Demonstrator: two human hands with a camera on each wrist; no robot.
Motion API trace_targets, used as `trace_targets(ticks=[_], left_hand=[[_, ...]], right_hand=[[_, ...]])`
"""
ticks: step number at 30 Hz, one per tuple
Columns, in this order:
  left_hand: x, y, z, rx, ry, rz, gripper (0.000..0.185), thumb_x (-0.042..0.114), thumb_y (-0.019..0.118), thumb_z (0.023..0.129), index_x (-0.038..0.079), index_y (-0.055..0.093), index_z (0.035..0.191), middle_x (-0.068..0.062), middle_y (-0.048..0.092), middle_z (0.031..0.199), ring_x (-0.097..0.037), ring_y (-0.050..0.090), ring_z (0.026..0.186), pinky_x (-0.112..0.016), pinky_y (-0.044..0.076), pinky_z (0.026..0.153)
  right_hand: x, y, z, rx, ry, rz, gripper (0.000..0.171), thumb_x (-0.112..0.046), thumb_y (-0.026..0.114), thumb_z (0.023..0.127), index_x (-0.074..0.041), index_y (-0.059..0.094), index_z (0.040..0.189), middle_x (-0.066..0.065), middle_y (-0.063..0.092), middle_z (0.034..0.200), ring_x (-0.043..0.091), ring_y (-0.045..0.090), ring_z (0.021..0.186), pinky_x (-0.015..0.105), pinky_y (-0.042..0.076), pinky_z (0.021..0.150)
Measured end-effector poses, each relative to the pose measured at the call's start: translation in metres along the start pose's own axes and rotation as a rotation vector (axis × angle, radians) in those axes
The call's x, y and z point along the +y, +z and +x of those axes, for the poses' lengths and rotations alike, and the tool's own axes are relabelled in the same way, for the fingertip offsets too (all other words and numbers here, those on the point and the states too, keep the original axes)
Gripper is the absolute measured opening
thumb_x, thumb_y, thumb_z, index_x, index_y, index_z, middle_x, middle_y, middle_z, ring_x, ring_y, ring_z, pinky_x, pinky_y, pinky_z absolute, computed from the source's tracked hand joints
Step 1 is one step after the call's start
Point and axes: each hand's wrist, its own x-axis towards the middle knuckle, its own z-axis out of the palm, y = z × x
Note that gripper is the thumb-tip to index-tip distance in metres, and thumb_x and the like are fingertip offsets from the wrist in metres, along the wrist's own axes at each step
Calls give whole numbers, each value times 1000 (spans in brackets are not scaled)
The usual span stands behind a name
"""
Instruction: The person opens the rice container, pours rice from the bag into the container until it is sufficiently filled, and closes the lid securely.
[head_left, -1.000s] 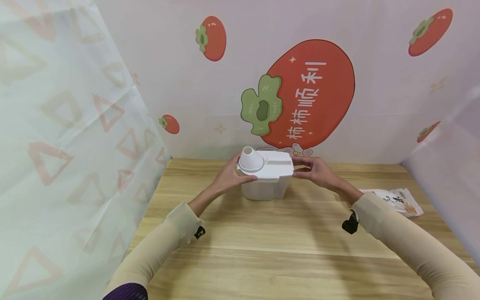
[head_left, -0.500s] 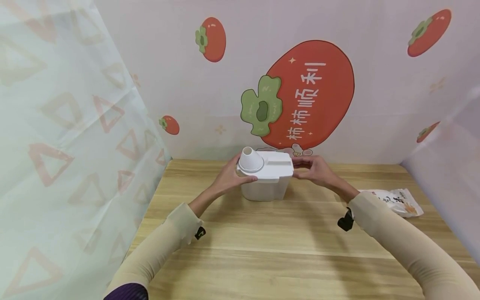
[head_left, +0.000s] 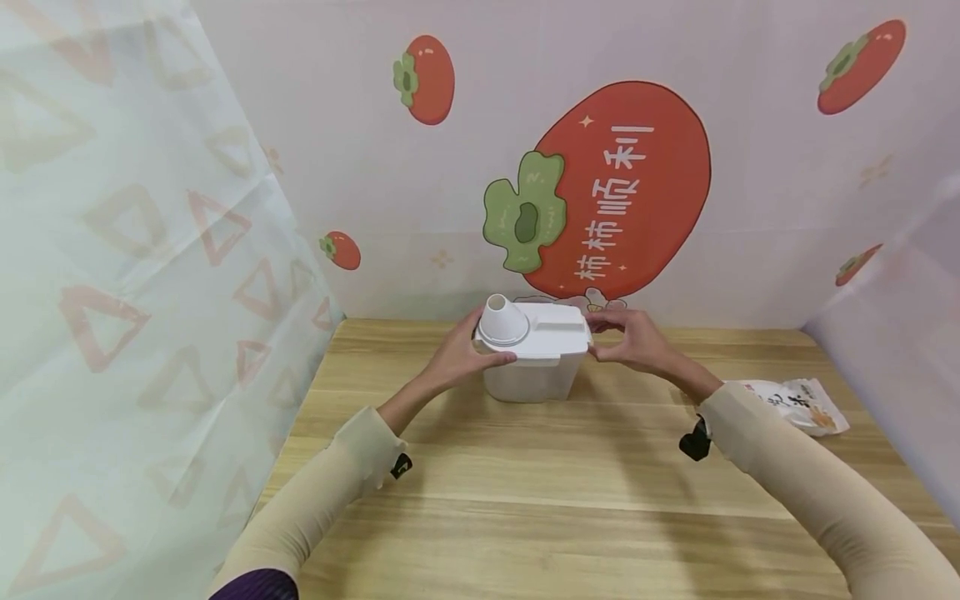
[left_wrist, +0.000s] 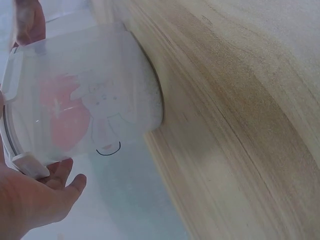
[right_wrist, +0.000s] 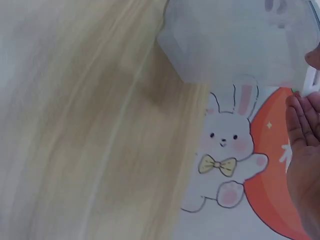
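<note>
A translucent plastic storage container (head_left: 528,382) with a white lid (head_left: 551,340) stands upright on the table near the back wall. From the lid's left part rises a white cone-shaped spout (head_left: 502,321). My left hand (head_left: 456,354) grips the lid's left end, thumb along the front edge and fingers behind. In the left wrist view a white side clip (left_wrist: 31,165) lies against that hand, and pale grainy contents (left_wrist: 150,92) show at the container's bottom. At the lid's right end, my right hand (head_left: 637,342) pinches the edge by its clip between thumb and fingertips.
A white printed packet (head_left: 806,406) lies on the wooden table (head_left: 525,500) at the right, partly behind the right sleeve. A patterned sheet with red persimmons (head_left: 622,183) covers the back wall, close behind the container. Another sheet (head_left: 187,275) hangs along the left side.
My right hand has shifted slightly at the lid's right end, with a wider gap between thumb and fingers. The left hand and the container have stayed in place.
</note>
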Motion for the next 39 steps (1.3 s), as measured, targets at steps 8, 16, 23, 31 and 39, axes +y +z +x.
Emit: trace_targets(ticks=[8,16,23,31,39], left_hand=[[0,2,0,9,-9,-7,105,46,93,80,17,38,164,-3,60,146,-23,55,137,-49,43,117],[-2,2,1,7,-9,-22,103,45,93,80,17,39,163,-3,61,144,-22,56,136,-47,44,117],[-2,2,3,1,0,-11,103,44,93,79,15,40,163,-5,61,144,-24,56,136,-48,44,117],[-2,2,3,-4,-5,-27,104,42,94,79,14,39,163,-7,60,146,-25,56,137,-49,43,118],[-2,3,2,3,-30,-23,106,42,94,80,13,37,164,-9,58,149,-26,54,139,-49,42,119]], right_hand=[[0,-17,1,-8,-64,-186,52,-6,93,75,1,77,124,10,78,110,23,73,93,24,60,84],[-6,-26,2,-8,-79,-135,50,-1,93,76,2,77,123,9,76,106,24,73,92,12,56,85],[-11,-31,3,-11,-93,-77,48,0,93,77,1,76,122,10,76,110,33,74,93,8,53,87],[-13,-32,2,-16,-90,-40,50,-4,94,77,3,76,123,13,75,110,33,76,93,7,53,86],[-7,-32,1,-44,-71,-99,53,-4,94,77,2,75,126,14,77,117,30,75,94,40,64,86]])
